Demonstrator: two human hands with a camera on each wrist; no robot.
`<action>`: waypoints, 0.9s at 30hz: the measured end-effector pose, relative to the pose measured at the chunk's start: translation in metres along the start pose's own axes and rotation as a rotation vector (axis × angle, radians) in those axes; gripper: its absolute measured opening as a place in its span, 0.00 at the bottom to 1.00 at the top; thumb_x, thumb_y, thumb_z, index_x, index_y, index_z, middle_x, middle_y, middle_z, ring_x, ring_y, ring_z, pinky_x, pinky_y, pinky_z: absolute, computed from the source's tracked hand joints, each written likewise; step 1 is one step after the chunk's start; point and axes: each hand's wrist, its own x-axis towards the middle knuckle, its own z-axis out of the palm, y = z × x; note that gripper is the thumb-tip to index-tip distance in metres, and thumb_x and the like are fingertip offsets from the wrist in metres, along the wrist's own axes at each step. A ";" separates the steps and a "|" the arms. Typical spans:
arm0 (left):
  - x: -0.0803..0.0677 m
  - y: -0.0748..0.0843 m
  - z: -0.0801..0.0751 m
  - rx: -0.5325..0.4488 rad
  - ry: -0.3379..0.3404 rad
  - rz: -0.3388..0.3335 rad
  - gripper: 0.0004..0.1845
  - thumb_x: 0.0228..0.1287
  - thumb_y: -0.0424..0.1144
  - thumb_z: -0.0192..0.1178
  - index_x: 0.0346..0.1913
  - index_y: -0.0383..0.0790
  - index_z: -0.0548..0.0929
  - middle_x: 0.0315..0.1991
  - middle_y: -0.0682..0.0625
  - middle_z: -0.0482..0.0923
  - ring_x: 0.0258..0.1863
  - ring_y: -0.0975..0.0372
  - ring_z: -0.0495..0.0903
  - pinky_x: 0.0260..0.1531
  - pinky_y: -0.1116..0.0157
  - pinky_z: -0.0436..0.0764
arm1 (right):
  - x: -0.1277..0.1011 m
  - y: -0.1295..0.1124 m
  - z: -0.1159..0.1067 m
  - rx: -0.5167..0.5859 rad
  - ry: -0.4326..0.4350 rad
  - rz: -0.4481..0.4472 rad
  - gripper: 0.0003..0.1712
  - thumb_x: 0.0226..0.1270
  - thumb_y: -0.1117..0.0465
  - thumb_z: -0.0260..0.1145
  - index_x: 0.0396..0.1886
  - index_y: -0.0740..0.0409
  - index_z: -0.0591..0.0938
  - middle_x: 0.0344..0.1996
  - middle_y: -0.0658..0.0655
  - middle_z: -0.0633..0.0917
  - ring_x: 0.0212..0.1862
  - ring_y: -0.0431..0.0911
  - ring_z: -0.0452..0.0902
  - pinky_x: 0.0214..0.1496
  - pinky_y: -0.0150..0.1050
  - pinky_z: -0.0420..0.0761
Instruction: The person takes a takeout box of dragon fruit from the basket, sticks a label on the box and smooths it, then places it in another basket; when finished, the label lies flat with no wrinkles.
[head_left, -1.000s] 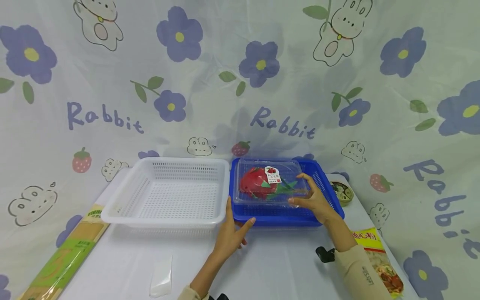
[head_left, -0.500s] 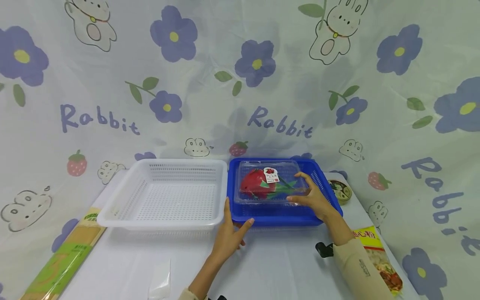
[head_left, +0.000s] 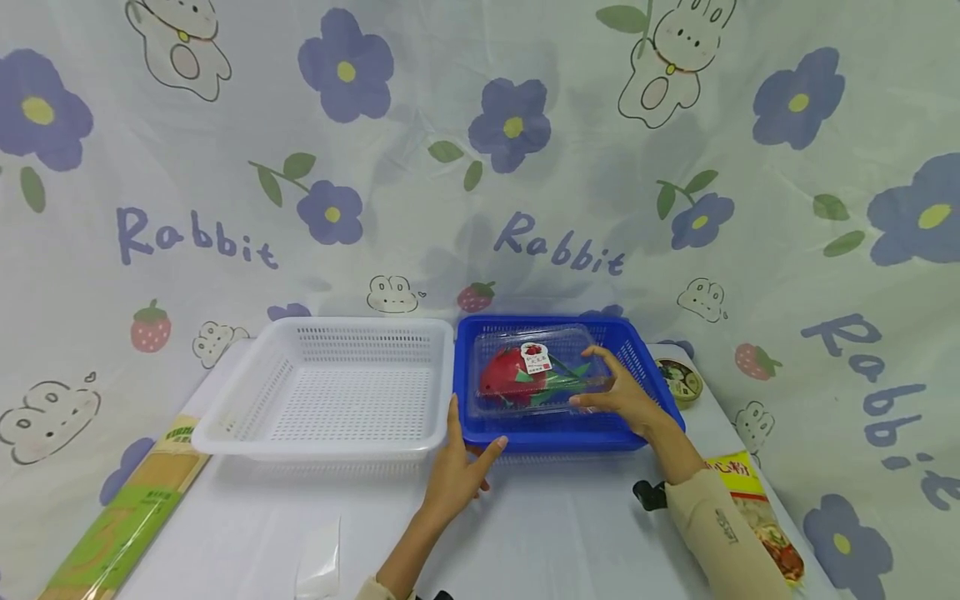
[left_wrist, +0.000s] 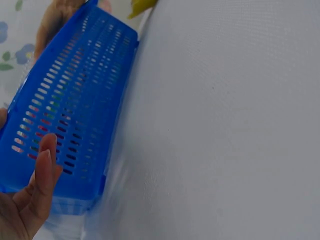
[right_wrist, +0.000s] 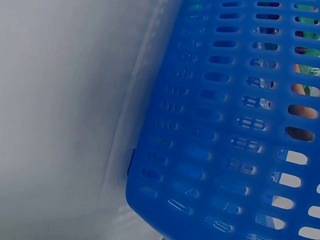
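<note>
A clear plastic box (head_left: 536,371) with a red fruit and green leaves inside lies low in the blue basket (head_left: 555,437). My right hand (head_left: 615,392) pinches the box's right end between thumb and fingers. My left hand (head_left: 459,467) rests with straight fingers against the blue basket's front left corner, thumb spread along its front wall. In the left wrist view a fingertip (left_wrist: 45,165) touches the blue basket's slotted wall (left_wrist: 75,100). The right wrist view shows only the blue basket's wall (right_wrist: 225,125) and the white table.
An empty white basket (head_left: 330,442) stands against the blue one's left side. A long green and yellow packet (head_left: 127,517) lies at the table's left edge, a clear bag (head_left: 321,558) at the front, a food packet (head_left: 757,517) and a round tin (head_left: 678,382) on the right.
The clear box has sunk lower into the blue basket with my right hand still on it. My left hand has stayed at the basket's corner.
</note>
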 end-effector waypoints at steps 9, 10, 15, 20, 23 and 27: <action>0.000 0.000 0.001 0.004 0.003 0.004 0.57 0.64 0.64 0.61 0.79 0.60 0.28 0.32 0.45 0.80 0.17 0.51 0.82 0.14 0.63 0.79 | 0.001 -0.001 0.000 -0.022 -0.009 0.005 0.50 0.56 0.61 0.78 0.72 0.50 0.56 0.73 0.65 0.53 0.37 0.52 0.84 0.43 0.47 0.86; 0.000 0.000 0.000 0.004 0.004 0.004 0.57 0.63 0.64 0.61 0.79 0.60 0.28 0.32 0.45 0.80 0.17 0.51 0.82 0.14 0.63 0.79 | 0.001 -0.001 0.000 -0.023 -0.013 0.005 0.51 0.56 0.60 0.78 0.72 0.51 0.56 0.72 0.66 0.53 0.37 0.53 0.84 0.43 0.47 0.86; 0.000 0.000 0.000 0.003 0.006 0.002 0.58 0.63 0.64 0.61 0.79 0.60 0.28 0.32 0.45 0.80 0.17 0.50 0.82 0.14 0.62 0.78 | 0.003 0.001 -0.001 -0.023 -0.028 -0.002 0.51 0.56 0.61 0.77 0.72 0.52 0.55 0.74 0.64 0.50 0.37 0.53 0.84 0.45 0.51 0.86; 0.001 0.000 0.000 0.008 0.005 -0.001 0.58 0.63 0.65 0.61 0.79 0.60 0.28 0.32 0.45 0.80 0.16 0.51 0.82 0.14 0.62 0.78 | 0.003 0.003 -0.001 -0.023 -0.033 -0.004 0.52 0.57 0.62 0.77 0.75 0.50 0.54 0.74 0.65 0.51 0.39 0.53 0.84 0.45 0.49 0.86; 0.001 -0.001 0.001 0.010 0.009 -0.002 0.58 0.63 0.65 0.61 0.79 0.60 0.28 0.32 0.46 0.81 0.16 0.51 0.82 0.14 0.62 0.78 | 0.003 0.003 0.000 -0.026 -0.034 -0.005 0.53 0.57 0.62 0.77 0.76 0.47 0.54 0.72 0.66 0.53 0.41 0.53 0.84 0.45 0.49 0.86; 0.001 -0.002 0.001 0.013 0.009 -0.001 0.58 0.63 0.65 0.61 0.79 0.59 0.28 0.32 0.46 0.81 0.16 0.51 0.82 0.14 0.62 0.78 | 0.002 0.005 0.000 -0.031 -0.031 -0.001 0.53 0.56 0.62 0.77 0.76 0.45 0.55 0.72 0.65 0.53 0.42 0.53 0.84 0.45 0.49 0.86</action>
